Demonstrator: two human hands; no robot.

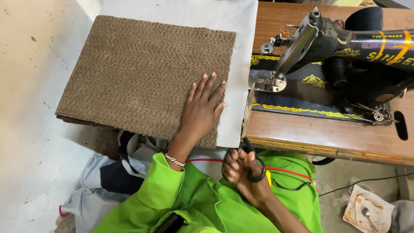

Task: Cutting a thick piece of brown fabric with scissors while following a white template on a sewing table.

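Beside the sewing machine (336,64), on its wooden table (327,138), the left hand (202,110) lies flat with fingers spread, palm down on the near right corner of a brown woven mat (142,73); it grips nothing, only presses. A beaded bracelet (174,160) circles that wrist above a bright green sleeve (159,185).

The right hand (241,170), nearer the person than the machine, is closed through the black handles of a pair of scissors (249,142). The blades point away from the body along the right edge of a white sheet (241,51) lying under the mat.

The mat sits left of the machine, overhanging the table's left end. It looks thick and coarse, fairly stiff, likely to hold its shape and not slip; pressing flat near the cut edge suits it. The white sheet appears thin and limp, and would shift unless pinned. A plate with a spoon (366,211) rests on the floor, below the machine's right end.
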